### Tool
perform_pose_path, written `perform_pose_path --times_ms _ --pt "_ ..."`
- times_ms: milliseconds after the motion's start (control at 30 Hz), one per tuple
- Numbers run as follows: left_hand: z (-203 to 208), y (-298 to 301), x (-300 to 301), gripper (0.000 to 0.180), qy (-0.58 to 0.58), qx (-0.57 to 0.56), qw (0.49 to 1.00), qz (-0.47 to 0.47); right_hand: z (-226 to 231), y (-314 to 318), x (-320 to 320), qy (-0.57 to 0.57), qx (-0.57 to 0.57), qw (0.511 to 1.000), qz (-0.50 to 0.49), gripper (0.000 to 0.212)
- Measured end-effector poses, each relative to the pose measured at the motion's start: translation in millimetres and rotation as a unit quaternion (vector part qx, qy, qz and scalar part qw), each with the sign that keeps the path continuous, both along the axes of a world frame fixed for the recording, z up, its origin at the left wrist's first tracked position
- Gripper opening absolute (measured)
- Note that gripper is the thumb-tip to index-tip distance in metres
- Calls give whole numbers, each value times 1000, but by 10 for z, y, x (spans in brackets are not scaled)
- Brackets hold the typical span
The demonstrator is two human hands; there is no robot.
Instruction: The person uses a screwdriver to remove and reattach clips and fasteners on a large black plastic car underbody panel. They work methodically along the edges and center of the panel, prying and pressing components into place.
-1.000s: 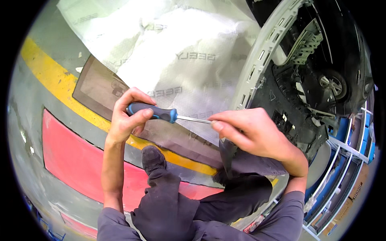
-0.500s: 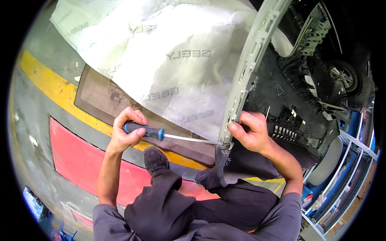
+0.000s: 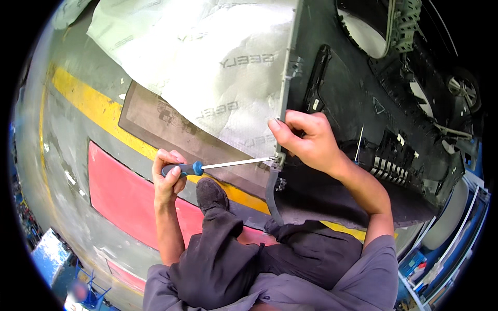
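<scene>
A screwdriver with a blue and black handle (image 3: 182, 170) lies in my left hand (image 3: 167, 179), fingers wrapped round it. Its long metal shaft points right, and the tip meets a small bracket (image 3: 278, 161) at the near end of a large dark car bumper (image 3: 340, 88). My right hand (image 3: 311, 139) is closed over the bumper's pale edge (image 3: 286, 85), just beyond the bracket, with thumb and bent forefinger pressed near each other. The remaining right fingers are partly hidden. The bumper's inner side, with ribs and slots, faces me.
White printed protective sheeting (image 3: 207, 67) spreads to the left of the bumper, over a brown mat (image 3: 150, 111). Yellow floor striping (image 3: 88, 93) and a red floor panel (image 3: 124, 192) lie at left. A blue and silver rack (image 3: 456, 243) stands at right; a car wheel (image 3: 461, 90) is beyond.
The bumper has turned so its edge stands straighter and more of its inner side shows. My right hand has shifted left and farther along the edge. The screwdriver tip stays at the bracket.
</scene>
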State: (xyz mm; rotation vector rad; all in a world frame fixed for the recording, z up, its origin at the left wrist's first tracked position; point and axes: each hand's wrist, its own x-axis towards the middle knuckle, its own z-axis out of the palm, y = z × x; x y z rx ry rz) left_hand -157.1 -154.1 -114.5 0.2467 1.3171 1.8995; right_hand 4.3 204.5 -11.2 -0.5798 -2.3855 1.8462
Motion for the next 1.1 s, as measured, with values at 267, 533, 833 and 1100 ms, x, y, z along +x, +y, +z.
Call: perform_pose_path --times_ms 267,533,833,1100 --pt "-115 -21 9 31 -11 20 1000 -21 -52 -71 44 -2 6 1000 -30 45" --pt "-101 -36 31 32 -17 19 999 -24 -3 -108 16 -32 4 999 -40 43" --pt "-70 -28 -68 31 -16 2 999 -31 4 -96 13 -34 0 999 -34 46" --pt "-74 16 -81 32 -12 4 999 -35 19 -85 3 -47 -2 998 -33 48"
